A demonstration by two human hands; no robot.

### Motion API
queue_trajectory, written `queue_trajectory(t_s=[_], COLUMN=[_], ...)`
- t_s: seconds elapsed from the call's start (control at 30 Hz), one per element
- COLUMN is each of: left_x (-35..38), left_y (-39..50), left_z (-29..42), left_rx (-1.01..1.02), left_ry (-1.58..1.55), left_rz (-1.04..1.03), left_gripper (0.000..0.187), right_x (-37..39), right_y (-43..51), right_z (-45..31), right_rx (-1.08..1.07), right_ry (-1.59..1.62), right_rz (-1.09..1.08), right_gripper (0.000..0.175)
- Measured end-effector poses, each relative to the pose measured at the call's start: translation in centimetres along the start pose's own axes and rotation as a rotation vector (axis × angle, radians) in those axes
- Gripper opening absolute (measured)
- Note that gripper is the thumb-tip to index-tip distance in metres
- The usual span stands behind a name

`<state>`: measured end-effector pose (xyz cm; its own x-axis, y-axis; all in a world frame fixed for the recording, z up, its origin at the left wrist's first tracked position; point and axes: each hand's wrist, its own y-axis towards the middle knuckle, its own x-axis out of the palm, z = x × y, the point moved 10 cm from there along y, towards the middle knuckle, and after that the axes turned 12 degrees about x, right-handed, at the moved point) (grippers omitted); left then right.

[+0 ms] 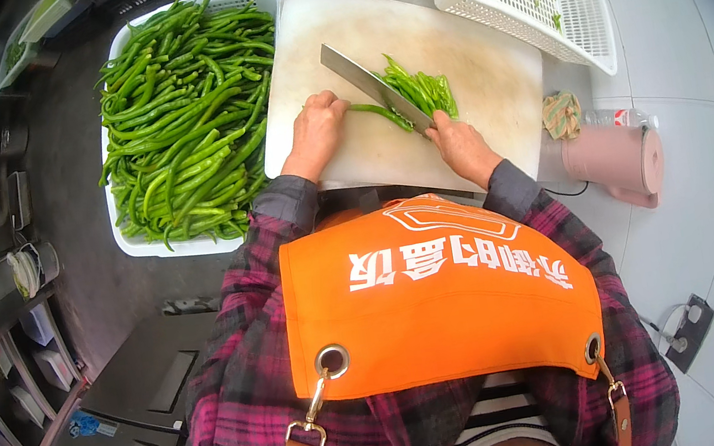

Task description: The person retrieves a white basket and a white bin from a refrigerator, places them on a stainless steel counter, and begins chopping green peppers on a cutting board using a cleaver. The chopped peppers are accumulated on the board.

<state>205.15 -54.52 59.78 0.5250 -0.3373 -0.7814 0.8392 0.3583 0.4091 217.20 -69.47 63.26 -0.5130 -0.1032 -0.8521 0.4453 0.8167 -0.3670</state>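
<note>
My left hand (317, 130) pinches the near end of a long green chili pepper (376, 110) on the white cutting board (314, 32). In my right hand (464, 146) is the handle of a cleaver (370, 81). Its broad steel blade slants to the upper left, across the pepper's far part. Right behind the blade lies a small heap of sliced green pepper (431, 91). A white plastic basket (175, 249) left of the board is heaped with whole green chili peppers (190, 123).
A white perforated basket (506, 17) with a few green scraps stands beyond the board at upper right. Beside the board's right edge are a crumpled cloth (562, 115), a clear plastic bottle (618, 117) and a pink electric kettle (607, 158). A tiled wall (673, 65) runs along the right.
</note>
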Motion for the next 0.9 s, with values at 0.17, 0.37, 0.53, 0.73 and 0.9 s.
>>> queue_trajectory(t_s=[0.17, 0.37, 0.53, 0.73, 0.9], left_x=[0.0, 0.3, 0.3, 1.1, 1.4], left_y=[0.0, -0.4, 0.2, 0.2, 0.4], left_z=[0.2, 0.6, 0.8, 1.5, 2.7], left_rx=[0.009, 0.012, 0.038, 0.077, 0.104], left_ry=[0.0, -0.006, -0.01, 0.014, -0.035], left_rz=[0.02, 0.015, 0.038, -0.016, 0.016], left_gripper=[0.015, 0.016, 0.016, 0.019, 0.023], right_x=[-0.3, 0.5, -0.6, 0.2, -0.8], right_y=[-0.4, 0.5, 0.8, 1.5, 1.8], right_z=[1.0, 0.3, 1.5, 0.2, 1.7], right_rx=[0.104, 0.08, 0.149, 0.062, 0.019], right_ry=[-0.062, -0.013, -0.068, 0.008, -0.058], right_rz=[-0.019, -0.037, 0.009, 0.006, -0.04], right_gripper=[0.021, 0.021, 0.023, 0.023, 0.022])
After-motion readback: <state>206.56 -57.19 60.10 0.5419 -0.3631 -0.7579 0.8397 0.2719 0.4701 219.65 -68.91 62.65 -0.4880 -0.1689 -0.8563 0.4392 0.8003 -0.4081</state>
